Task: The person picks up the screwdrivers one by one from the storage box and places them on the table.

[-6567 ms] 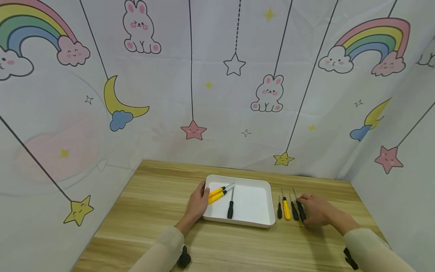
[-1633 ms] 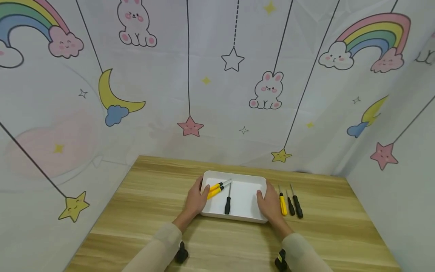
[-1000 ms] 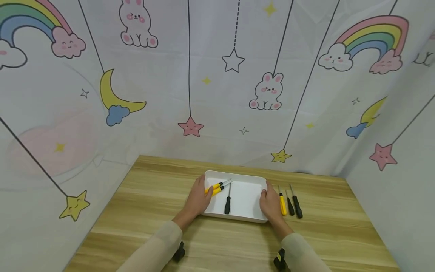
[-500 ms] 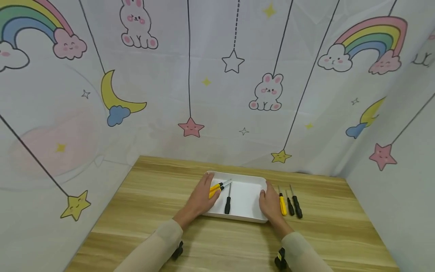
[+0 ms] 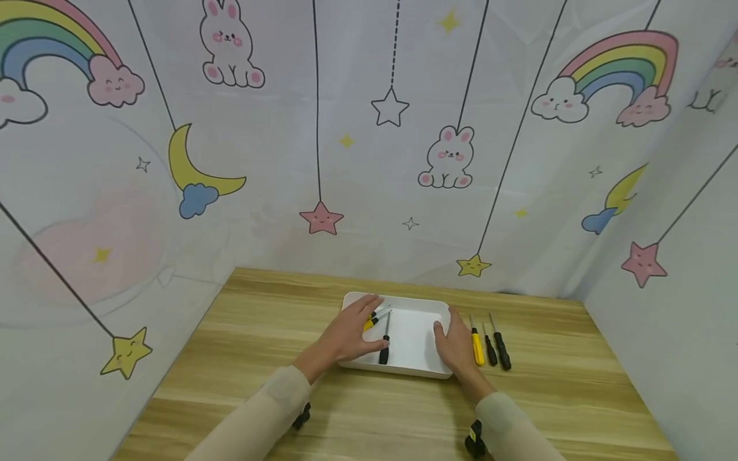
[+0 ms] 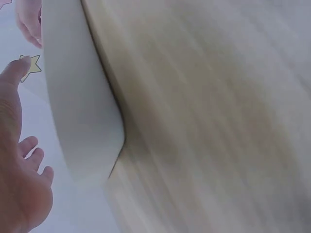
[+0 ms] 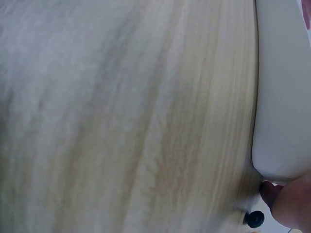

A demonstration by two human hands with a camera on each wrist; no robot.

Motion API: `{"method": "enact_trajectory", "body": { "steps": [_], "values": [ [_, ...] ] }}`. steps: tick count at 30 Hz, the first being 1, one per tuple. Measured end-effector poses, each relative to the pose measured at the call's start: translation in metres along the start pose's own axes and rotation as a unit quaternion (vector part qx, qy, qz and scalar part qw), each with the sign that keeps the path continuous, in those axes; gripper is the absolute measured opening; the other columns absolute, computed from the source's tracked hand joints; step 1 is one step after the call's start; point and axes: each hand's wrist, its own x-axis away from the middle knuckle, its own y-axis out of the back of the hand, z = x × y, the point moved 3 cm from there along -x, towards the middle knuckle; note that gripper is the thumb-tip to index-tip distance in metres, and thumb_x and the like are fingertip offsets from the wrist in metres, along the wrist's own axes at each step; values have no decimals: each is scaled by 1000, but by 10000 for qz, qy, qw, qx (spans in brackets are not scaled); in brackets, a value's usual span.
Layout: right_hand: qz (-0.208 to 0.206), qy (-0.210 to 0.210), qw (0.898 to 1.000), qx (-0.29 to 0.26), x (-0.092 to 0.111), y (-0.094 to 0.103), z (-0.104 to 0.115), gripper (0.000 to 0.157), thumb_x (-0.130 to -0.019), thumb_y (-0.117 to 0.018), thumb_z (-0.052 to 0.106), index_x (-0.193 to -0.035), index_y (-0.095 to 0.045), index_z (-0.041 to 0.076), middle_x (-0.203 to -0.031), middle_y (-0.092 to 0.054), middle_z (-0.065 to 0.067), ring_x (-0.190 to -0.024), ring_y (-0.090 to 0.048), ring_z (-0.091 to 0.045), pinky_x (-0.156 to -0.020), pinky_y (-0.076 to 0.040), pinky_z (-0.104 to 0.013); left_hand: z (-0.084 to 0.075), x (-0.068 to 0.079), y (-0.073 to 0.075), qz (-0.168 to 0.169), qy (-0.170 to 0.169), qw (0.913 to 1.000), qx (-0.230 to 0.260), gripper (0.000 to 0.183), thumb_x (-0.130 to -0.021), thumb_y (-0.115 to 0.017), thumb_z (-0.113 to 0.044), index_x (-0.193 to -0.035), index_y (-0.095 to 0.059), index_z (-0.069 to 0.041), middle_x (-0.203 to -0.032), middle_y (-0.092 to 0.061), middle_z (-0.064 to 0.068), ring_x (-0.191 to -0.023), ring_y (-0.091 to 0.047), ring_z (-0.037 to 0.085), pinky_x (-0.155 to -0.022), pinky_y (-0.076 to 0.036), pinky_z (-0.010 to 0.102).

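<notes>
A shallow white tray (image 5: 412,339) lies on the wooden table. My right hand (image 5: 457,342) holds its right side, thumb over the rim. My left hand (image 5: 348,333) is over the tray's left half, fingers spread and thumb apart, holding nothing that I can see. Beneath it, two yellow-handled screwdrivers (image 5: 369,324) are partly hidden. A black screwdriver (image 5: 384,352) lies near the left thumb tip; whether they touch I cannot tell. In the left wrist view, the left hand (image 6: 19,165) is above the tray wall (image 6: 87,107).
Right of the tray, a yellow screwdriver (image 5: 477,349), a small black screwdriver (image 5: 491,352) and a larger black screwdriver (image 5: 503,352) lie side by side. A white patterned curtain (image 5: 277,160) stands behind the table (image 5: 392,422). Black devices hang beneath both sleeves.
My right hand has gone from the screwdrivers on the right to the tray's right side. My left hand has let go of the left rim and moved rightward over the tray, its fingers spreading.
</notes>
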Motion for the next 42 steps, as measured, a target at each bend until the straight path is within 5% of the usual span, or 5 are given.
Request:
{"method": "enact_trajectory", "body": {
  "steps": [15,42],
  "values": [
    [-80,-90,9999,97,5,-5,-2,70,-105,-62,25,-160,-34,-9,-158,-44,-34,-146,-44,-49,-121,-35,-62,-5,-6,17,842,56,9960,287,99,-85,-83,-61,-163,-41,-17,-163,-45,7,-147,-45,32,-112,-48,57],
    [-131,-54,9997,198,5,-3,-2,71,-104,-63,26,-159,-34,-9,-156,-45,-35,-144,-45,-51,-120,-37,-62,-22,-19,5,1769,-301,9789,-980,90,-77,-92,-56,-149,-58,-14,-148,-57,5,-136,-55,24,-108,-52,40]
  ]
}}
